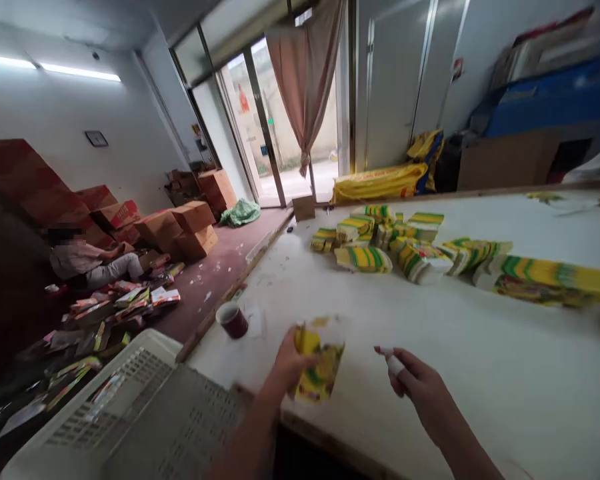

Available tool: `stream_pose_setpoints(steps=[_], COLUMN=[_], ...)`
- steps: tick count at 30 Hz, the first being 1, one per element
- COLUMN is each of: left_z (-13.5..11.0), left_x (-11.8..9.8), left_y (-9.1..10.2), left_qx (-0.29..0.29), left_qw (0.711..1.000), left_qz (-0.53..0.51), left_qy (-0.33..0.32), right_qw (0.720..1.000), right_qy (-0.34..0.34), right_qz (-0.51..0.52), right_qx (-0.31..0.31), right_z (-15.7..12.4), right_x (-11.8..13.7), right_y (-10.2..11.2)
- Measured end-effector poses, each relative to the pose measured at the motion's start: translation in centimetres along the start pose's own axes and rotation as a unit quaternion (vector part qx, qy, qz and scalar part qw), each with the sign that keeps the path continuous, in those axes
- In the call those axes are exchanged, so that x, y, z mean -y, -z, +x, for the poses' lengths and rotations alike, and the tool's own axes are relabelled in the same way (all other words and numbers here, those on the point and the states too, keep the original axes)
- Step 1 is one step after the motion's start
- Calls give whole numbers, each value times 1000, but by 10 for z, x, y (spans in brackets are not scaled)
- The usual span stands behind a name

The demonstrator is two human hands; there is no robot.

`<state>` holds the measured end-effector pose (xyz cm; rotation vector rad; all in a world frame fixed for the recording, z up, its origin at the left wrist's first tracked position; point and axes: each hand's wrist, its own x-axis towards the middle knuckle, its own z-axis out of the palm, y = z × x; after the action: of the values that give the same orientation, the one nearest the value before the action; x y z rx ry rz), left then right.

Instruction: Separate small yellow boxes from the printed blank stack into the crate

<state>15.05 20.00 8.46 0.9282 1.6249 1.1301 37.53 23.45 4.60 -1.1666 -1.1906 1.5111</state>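
Observation:
My left hand (pixel 291 360) is closed around a yellow and green printed carton (pixel 323 373), which is smeared by motion. It holds the carton over the near edge of the white table (pixel 360 420). To the right, apart from the carton, my right hand (pixel 415 380) hovers above the table with its index finger stretched out and white wraps on its fingers. Nothing shows in that hand. Several bundles of flat yellow and green cartons (pixel 364 259) lie farther back, and a long row of them (pixel 555 280) stretches to the right.
A dark red cup (pixel 233 321) stands near the table's left edge. Below that edge is a pale plastic crate (pixel 125 393). On the floor at left, a person (pixel 87 260) sits among scattered packages (pixel 130 300) and brown boxes (pixel 173 230). A yellow sack (pixel 380 183) lies behind the table.

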Motion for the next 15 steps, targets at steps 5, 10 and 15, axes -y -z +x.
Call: stream_pose_setpoints(steps=[5,10,15], left_z=[8,6,5], left_x=[6,10,16], left_y=[-10,-19,-23], left_qx=[2,0,-17], left_qw=[981,961,944], left_qz=[-183,-261,-306], left_qy=[64,94,122], right_qw=[1000,999,995], right_qy=[-18,21,67], right_qz=[0,-46,-69], right_qx=[-4,6,15], right_z=[-9,-12,-11], right_x=[-15,-14,-18], right_y=[6,-3,-17])
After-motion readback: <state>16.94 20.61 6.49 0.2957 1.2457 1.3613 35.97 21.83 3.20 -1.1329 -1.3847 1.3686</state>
